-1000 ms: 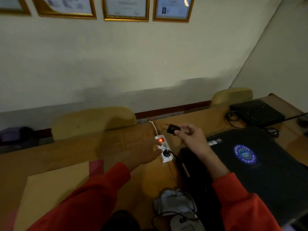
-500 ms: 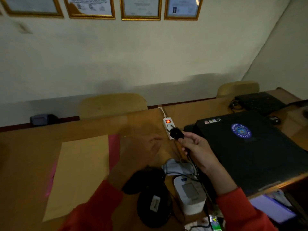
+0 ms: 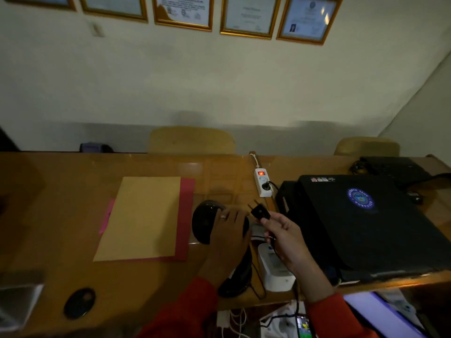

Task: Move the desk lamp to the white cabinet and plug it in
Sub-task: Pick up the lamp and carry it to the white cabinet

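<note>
Left to right: tan paper sheet over a pink folder [image 3: 144, 218] lies at 9 o'clock of the lamp, untouched

Left hand [image 3: 228, 224] now sits on the glossy black dome-shaped lamp head [image 3: 203, 222], fingers curled over its right side; half a second ago it was only hovering open above the wooden desk [image 3: 61, 191]. Grip looks wrapped around the head, though I cannot tell how firmly it's closed. The lamp's black base [image 3: 238, 281] is at 6 o'clock of that hand, near the desk's front edge

Right hand [image 3: 284, 236] pinches the black two-pin plug [image 3: 260, 212] between thumb and fingertips, pins pointing up toward 11 o'clock, cord trailing down past the wrist. Plug is clear of the white power strip with the red lit switch [image 3: 263, 181], which sits at 12 o'clock of it; a second ago the plug was held right over that strip

Meaning: lamp is unplugged and both ends are in hand, so the lift looks next. White cabinet not in view. Closed black laptop [image 3: 366, 225] at 3 o'clock, unchanged
</note>
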`<act>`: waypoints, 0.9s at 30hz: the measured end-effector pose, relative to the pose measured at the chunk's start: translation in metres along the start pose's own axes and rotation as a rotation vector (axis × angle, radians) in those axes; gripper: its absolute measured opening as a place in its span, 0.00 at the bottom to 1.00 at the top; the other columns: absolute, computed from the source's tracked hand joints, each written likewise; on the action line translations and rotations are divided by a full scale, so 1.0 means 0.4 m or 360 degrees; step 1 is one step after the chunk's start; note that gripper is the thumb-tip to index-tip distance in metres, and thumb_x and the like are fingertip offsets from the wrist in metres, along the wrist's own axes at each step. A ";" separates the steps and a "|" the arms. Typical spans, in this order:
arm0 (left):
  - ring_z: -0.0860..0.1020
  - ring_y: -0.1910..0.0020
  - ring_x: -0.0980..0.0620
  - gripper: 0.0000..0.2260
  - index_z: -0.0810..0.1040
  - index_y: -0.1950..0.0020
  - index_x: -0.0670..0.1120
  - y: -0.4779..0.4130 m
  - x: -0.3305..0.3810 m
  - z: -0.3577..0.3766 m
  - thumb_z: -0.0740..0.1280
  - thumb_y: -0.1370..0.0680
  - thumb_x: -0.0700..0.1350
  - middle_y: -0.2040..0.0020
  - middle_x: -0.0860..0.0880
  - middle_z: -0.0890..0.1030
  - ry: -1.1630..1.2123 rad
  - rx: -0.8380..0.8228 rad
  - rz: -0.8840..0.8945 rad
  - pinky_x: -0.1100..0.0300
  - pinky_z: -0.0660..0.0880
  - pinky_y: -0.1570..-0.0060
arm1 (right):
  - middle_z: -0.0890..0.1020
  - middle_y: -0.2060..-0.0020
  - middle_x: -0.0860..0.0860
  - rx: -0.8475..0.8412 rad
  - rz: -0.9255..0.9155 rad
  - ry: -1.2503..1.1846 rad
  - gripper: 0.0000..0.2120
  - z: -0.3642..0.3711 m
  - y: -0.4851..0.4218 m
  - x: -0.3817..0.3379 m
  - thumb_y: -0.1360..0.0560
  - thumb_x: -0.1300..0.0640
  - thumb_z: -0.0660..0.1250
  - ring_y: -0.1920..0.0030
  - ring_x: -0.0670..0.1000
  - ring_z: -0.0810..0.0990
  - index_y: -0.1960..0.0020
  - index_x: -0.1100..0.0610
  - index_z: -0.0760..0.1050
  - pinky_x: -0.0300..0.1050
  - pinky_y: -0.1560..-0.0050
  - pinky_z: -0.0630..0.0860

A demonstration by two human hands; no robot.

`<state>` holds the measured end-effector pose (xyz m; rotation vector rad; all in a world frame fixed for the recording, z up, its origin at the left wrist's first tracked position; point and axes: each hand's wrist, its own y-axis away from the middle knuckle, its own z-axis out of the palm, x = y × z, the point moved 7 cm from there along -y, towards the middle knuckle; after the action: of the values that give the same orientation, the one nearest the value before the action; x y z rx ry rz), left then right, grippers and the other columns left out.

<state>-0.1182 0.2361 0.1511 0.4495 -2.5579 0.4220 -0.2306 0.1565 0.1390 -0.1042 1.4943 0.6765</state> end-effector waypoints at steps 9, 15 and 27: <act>0.73 0.54 0.58 0.11 0.75 0.47 0.42 0.004 -0.050 -0.083 0.70 0.29 0.39 0.51 0.49 0.75 0.0526 -0.0326 0.0088 0.70 0.67 0.51 | 0.82 0.63 0.52 -0.0202 -0.0073 0.0039 0.12 0.001 0.024 -0.001 0.26 0.60 0.68 0.69 0.44 0.79 0.43 0.57 0.79 0.37 0.70 0.74; 0.75 0.44 0.54 0.08 0.78 0.54 0.44 0.041 -0.072 -0.072 0.74 0.30 0.43 0.48 0.46 0.79 0.0454 0.0133 0.0095 0.70 0.65 0.39 | 0.80 0.68 0.50 -0.0272 -0.0129 0.0058 0.09 -0.019 0.003 -0.004 0.27 0.61 0.69 0.70 0.45 0.77 0.47 0.55 0.80 0.37 0.69 0.75; 0.68 0.32 0.55 0.28 0.68 0.34 0.49 0.135 -0.092 0.029 0.75 0.30 0.41 0.33 0.49 0.72 0.0712 0.1095 -0.0711 0.68 0.69 0.36 | 0.83 0.69 0.45 -0.0441 -0.0168 0.0240 0.10 -0.054 -0.025 0.031 0.26 0.62 0.68 0.70 0.43 0.78 0.48 0.52 0.79 0.35 0.69 0.75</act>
<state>-0.1141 0.2887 0.1110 1.0098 -1.7609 1.0885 -0.2457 0.1429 0.1218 -0.4516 1.5198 0.8008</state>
